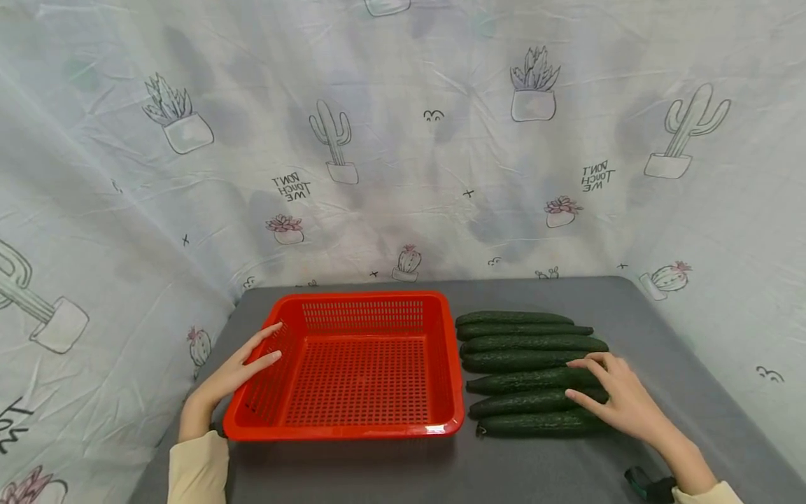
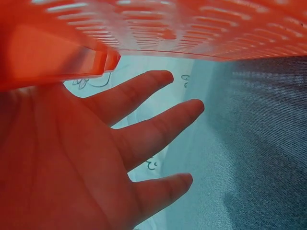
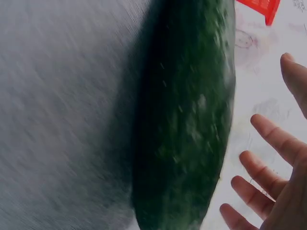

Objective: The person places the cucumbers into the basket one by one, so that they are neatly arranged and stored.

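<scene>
A red plastic basket (image 1: 362,381) with slotted walls stands left of the middle. My left hand (image 1: 217,381) straddles its left rim, two digits reaching over the inner side. In the left wrist view, the other three fingers (image 2: 160,134) spread straight out along the outer wall. To the right of the basket, several dark green cucumbers (image 1: 529,381) lie side by side in a row. Over the right ends of the nearer ones hovers my right hand (image 1: 620,399), fingers apart and loosely bent. One cucumber (image 3: 187,115) fills the middle of the right wrist view, beside the spread fingers (image 3: 273,139).
A grey tabletop (image 1: 504,469) carries the basket and the cucumbers. White cloth (image 1: 403,154) printed with potted cacti hangs behind and along both sides. A dark band (image 1: 651,486) sits at my right wrist.
</scene>
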Tool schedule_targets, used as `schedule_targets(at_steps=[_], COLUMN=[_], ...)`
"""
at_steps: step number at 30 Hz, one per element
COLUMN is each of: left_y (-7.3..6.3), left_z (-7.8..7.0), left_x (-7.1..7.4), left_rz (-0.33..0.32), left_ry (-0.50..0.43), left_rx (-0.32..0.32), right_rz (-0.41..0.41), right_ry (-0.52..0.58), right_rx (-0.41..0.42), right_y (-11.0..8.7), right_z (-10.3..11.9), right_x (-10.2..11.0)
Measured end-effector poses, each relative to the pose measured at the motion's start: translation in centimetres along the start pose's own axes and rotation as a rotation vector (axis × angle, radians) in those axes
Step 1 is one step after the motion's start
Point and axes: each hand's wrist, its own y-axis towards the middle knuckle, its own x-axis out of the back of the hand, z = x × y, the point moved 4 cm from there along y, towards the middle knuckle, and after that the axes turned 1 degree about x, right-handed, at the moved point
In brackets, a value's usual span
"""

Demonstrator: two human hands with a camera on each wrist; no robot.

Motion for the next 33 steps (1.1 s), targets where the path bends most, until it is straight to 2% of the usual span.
schedule_targets(at_steps=[7, 14, 25, 33], left_y=[0.0, 0.0, 0.0, 0.0], left_z=[0.1, 0.0, -0.1, -0.1], left_x=[-0.2, -0.2, 0.0, -0.3], left_rz=[0.006, 0.016, 0.013, 0.018], left_ry=[-0.069, -0.101, -0.089, -0.123], left_rx=[0.02, 0.02, 0.004, 0.019], right_rz=[0.016, 0.033, 0.074, 0.081], right_ry=[0.019, -0.002, -0.059, -0.105], right_rx=[-0.011, -0.01, -0.005, 0.009], right_y=[-1.4, -2.9, -3.4, -3.5], right_z=[1.0, 1.6, 1.7, 1.6], right_x=[-1.1, -1.6, -2.1, -2.1])
